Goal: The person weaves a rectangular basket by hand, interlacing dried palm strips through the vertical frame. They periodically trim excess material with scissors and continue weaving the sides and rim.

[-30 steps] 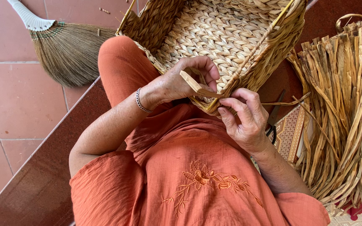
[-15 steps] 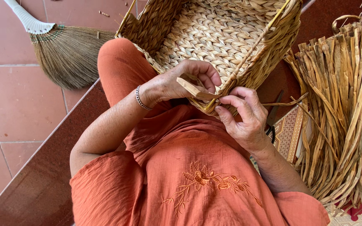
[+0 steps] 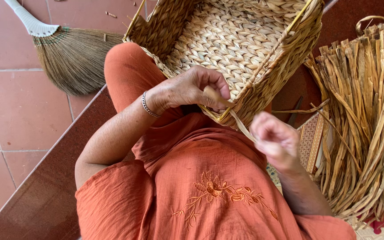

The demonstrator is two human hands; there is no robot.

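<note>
From my remote seat, my right hand [image 3: 275, 141] has dropped away from the woven basket [image 3: 245, 40] corner since a moment ago; it is blurred, fingers curled shut on a flat straw strip [image 3: 242, 125] running up to that near corner. My left hand [image 3: 192, 89] remains at the rim, fingers pinched on the strip's upper end. The basket lies tilted on my orange-clad lap. A dried straw bundle [image 3: 361, 115] lies right; a grass broom [image 3: 67, 53] far left on the tiled floor [image 3: 10, 111].

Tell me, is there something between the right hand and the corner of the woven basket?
Nothing visible blocks it. Only the flat fibre strip runs from the basket corner to the blurred right hand. The left hand grips that corner.
</note>
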